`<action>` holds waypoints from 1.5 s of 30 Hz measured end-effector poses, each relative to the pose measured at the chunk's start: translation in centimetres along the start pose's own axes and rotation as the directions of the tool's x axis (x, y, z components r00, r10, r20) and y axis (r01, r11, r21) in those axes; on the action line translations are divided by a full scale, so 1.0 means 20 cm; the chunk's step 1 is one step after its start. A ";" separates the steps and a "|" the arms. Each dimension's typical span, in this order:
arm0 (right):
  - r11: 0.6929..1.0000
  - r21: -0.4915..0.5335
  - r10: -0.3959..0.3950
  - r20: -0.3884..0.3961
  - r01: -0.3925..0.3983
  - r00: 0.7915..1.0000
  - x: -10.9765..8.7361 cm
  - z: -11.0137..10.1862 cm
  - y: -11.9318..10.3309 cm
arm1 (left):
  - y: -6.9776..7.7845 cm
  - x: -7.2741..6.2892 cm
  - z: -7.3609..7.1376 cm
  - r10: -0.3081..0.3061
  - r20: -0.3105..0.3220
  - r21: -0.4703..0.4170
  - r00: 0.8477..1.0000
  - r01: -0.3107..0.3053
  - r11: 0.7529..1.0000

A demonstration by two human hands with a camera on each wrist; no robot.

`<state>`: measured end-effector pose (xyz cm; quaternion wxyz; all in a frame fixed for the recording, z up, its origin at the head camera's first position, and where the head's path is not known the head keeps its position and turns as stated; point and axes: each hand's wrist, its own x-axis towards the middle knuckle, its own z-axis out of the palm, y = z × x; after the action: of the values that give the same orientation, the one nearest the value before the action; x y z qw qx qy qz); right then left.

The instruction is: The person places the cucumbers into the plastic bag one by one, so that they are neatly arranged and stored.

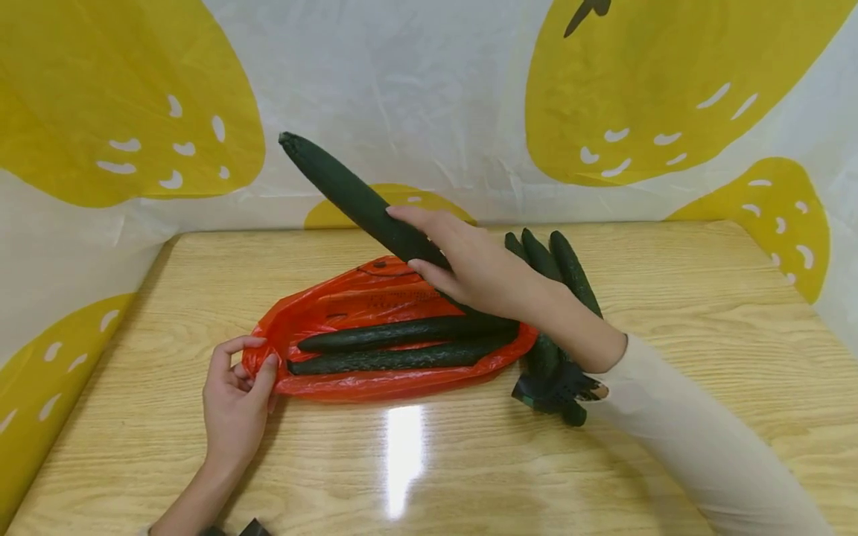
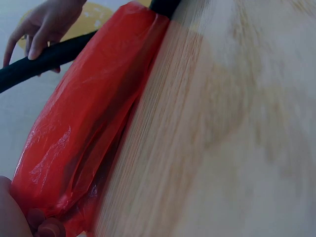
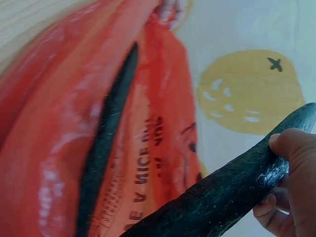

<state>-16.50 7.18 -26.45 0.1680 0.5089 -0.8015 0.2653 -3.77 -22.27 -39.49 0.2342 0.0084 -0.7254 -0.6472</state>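
Note:
My right hand [image 1: 479,264] grips a dark green cucumber [image 1: 348,190] around its middle, tilted up to the left above a red plastic bag [image 1: 402,388]. In the right wrist view, thumb and fingers wrap that cucumber [image 3: 222,192]. My left hand [image 1: 237,398] pinches the gathered left end of the bag. Two cucumbers lie side by side inside the bag, the nearer one [image 1: 395,360] along its front wall. Printed lettering shows on the bag's inner wall in the right wrist view.
Several more cucumbers [image 1: 568,260] lie on the wooden table [image 1: 704,313] right of the bag, partly behind my right forearm. A black strap device [image 1: 556,387] sits at my right wrist. A white cloth [image 1: 402,89] with yellow fruit shapes hangs behind the table.

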 end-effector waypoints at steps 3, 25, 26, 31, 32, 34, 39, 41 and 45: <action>0.999 -0.026 0.024 0.047 -0.022 0.999 0.00 0.02 0.00 | 0.00 0.00 0.00 0.004 -0.001 -0.007 1.000 -0.004 1.000; 0.999 -0.013 -0.045 0.113 0.047 0.993 -0.05 0.12 0.07 | -0.01 0.00 0.00 0.017 0.015 0.027 1.000 -0.018 0.999; 0.998 -0.012 -0.058 0.115 0.059 0.992 -0.05 0.12 0.07 | -0.01 0.00 0.00 0.017 0.012 0.015 1.000 -0.017 1.000; 0.998 -0.008 -0.058 0.174 0.061 0.983 -0.07 0.11 0.09 | -0.01 -0.01 0.01 0.019 0.000 -0.004 1.000 -0.019 1.000; 0.998 -0.016 -0.053 0.191 0.057 0.980 -0.08 0.11 0.09 | -0.01 -0.01 0.01 0.017 -0.004 -0.010 1.000 -0.017 1.000; 0.998 -0.038 -0.047 0.219 0.057 0.975 -0.09 0.11 0.09 | -0.01 -0.01 0.00 0.026 0.000 -0.006 1.000 -0.026 1.000; 0.991 -0.085 -0.075 0.263 0.100 0.962 -0.12 0.11 0.10 | -0.01 0.00 0.00 0.055 0.003 0.026 0.998 -0.055 0.998; 0.989 -0.097 -0.082 0.278 0.113 0.957 -0.13 0.11 0.11 | -0.01 0.00 0.00 0.062 -0.001 0.040 0.998 -0.062 0.997; 0.984 -0.124 -0.085 0.302 0.128 0.950 -0.15 0.11 0.11 | -0.01 0.00 0.00 0.071 -0.005 0.054 0.997 -0.070 0.996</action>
<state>-17.28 8.86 -30.37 0.0962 0.5723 -0.8056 0.1193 -3.80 -22.23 -39.63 0.2590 -0.0088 -0.7415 -0.6189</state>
